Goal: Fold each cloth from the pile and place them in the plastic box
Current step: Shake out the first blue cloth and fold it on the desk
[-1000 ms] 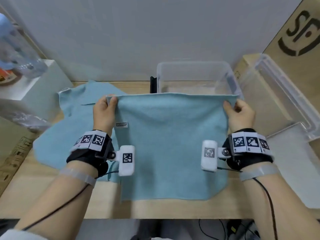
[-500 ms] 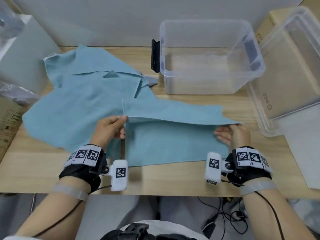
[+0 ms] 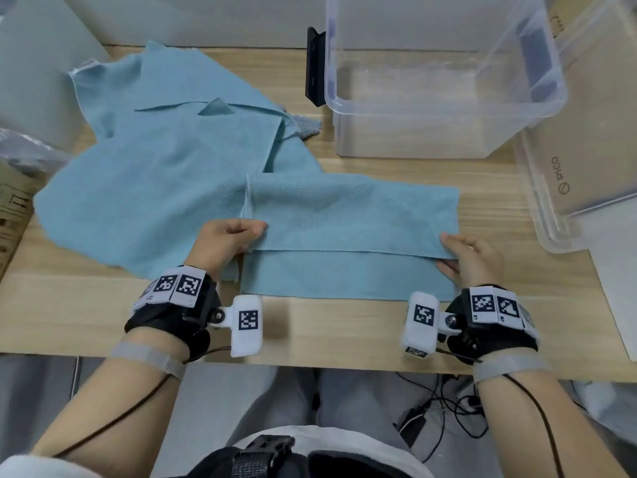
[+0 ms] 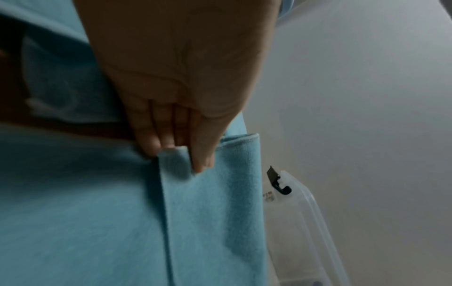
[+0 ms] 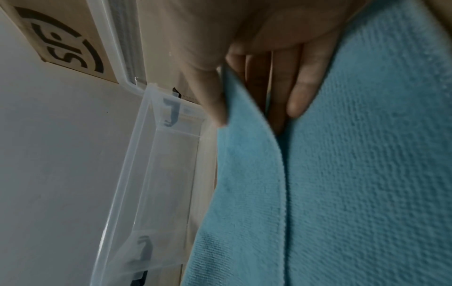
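A light blue cloth (image 3: pixel 348 232) lies folded over on itself near the table's front edge, its upper layer ending a little short of the lower edge. My left hand (image 3: pixel 224 241) pinches the upper layer's left corner (image 4: pixel 175 160) between thumb and fingers. On the other side, my right hand (image 3: pixel 470 255) pinches the right corner (image 5: pixel 234 116). The pile of blue cloths (image 3: pixel 165 157) is spread out at the left. The clear plastic box (image 3: pixel 444 108) stands open behind the folded cloth, with nothing in it.
The box's clear lid (image 3: pixel 582 188) leans at the right against a cardboard carton. A black latch (image 3: pixel 315 67) sticks out on the box's left side. A white block (image 3: pixel 41 74) and a carton (image 3: pixel 10 215) crowd the left edge. Cables (image 3: pixel 444 419) hang below the table.
Both hands brought the cloth's far edge down from in front of the box toward me, laying it over the near half. The cloth now lies doubled on the table.
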A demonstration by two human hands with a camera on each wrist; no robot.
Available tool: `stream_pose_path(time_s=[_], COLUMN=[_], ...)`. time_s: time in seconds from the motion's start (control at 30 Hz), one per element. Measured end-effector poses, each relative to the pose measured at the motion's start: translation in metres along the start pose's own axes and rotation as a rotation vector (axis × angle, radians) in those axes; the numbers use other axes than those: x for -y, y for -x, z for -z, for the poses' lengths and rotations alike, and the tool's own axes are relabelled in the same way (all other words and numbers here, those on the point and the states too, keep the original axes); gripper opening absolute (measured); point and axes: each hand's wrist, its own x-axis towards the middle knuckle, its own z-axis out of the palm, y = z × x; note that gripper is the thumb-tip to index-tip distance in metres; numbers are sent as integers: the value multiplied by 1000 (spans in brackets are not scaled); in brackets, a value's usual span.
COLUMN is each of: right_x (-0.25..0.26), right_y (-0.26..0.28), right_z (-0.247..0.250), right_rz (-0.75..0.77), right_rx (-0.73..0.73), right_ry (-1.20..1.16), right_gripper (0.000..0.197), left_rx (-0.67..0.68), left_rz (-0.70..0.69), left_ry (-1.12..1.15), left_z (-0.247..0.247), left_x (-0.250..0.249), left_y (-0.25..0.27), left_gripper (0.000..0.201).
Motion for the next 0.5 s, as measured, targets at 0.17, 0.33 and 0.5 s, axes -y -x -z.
stream_pose_path(time_s=[0.17,0.33,0.5], right_x=[7,-1,-17], right_y=[0,1,-1], right_z=[13,27,37], right_rz=[105,143,203], right_rx=[-12,-8,20], right_ry=[78,190,372], right_gripper=[29,23,18], left_rx=[67,177,198], left_rz=[4,17,94], left_ry=[16,-58,-273], left_z=[10,6,4], left_x=[-10,-9,3], left_y=[16,25,26], left_gripper=[23,32,30])
